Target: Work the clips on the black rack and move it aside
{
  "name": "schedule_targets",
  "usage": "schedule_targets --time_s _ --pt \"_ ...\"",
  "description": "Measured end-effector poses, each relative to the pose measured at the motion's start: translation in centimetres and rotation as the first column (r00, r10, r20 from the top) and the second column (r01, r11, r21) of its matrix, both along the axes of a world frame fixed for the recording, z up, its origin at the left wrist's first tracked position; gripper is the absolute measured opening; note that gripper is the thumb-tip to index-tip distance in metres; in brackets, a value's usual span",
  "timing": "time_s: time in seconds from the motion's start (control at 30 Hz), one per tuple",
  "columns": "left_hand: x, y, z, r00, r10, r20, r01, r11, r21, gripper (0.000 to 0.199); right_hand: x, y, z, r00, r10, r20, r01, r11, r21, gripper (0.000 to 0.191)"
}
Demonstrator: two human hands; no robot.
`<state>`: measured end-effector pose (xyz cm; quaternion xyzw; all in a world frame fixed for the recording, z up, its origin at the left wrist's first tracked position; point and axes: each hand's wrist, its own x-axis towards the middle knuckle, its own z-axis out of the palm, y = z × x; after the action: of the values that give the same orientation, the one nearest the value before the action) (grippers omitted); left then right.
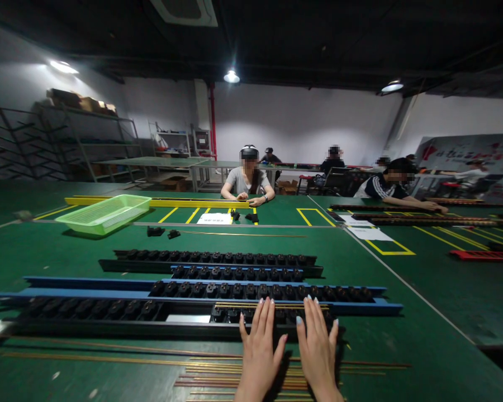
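Observation:
My left hand (260,349) lies flat with its fingers stretched out over the nearest black channel (121,330). Beside it, my right hand (317,346) is spread the same way, thumb toward the left one. The fingertips of both reach thin brass rods (230,305) lying across the black blocks (220,316) in that channel; whether they press on them I cannot tell. Behind it stands a blue channel (88,292) with a row of black blocks (224,290). More loose brass rods (209,368) lie on the table under my wrists.
A light green basket (104,215) stands at the back left, near a long yellow channel (193,202). A person (248,176) sits across the green table, another (388,184) at the right. Paper sheets (214,219) and small black parts (155,231) lie between.

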<state>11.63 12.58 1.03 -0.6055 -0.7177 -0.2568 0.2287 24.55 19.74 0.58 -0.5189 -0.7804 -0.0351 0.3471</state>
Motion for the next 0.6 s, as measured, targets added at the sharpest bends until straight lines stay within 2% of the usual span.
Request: schedule_targets --time_s 0.2,0.33,0.47,0.6 --pt "0.00 0.10 -0.16 1.000 -0.002 0.013 0.002 1.000 -0.002 0.059 0.20 0.48 -0.56 0.999 0.003 0.034 -0.003 1.000 0.007 0.061" --pt "-0.02 0.07 -0.15 1.000 -0.004 0.013 0.004 1.000 -0.001 0.059 0.12 0.38 -0.39 1.000 0.005 -0.005 -0.005 1.000 0.017 0.061" --pt "0.03 0.05 -0.02 1.000 -0.001 0.019 0.001 1.000 -0.007 0.060 0.22 0.38 -0.27 0.996 -0.049 -0.072 0.051 0.998 0.021 0.065" --pt "0.07 0.09 0.07 1.000 -0.004 0.027 0.004 1.000 -0.008 0.061 0.49 0.61 -0.52 0.996 -0.060 -0.062 0.060 0.998 -0.002 0.063"
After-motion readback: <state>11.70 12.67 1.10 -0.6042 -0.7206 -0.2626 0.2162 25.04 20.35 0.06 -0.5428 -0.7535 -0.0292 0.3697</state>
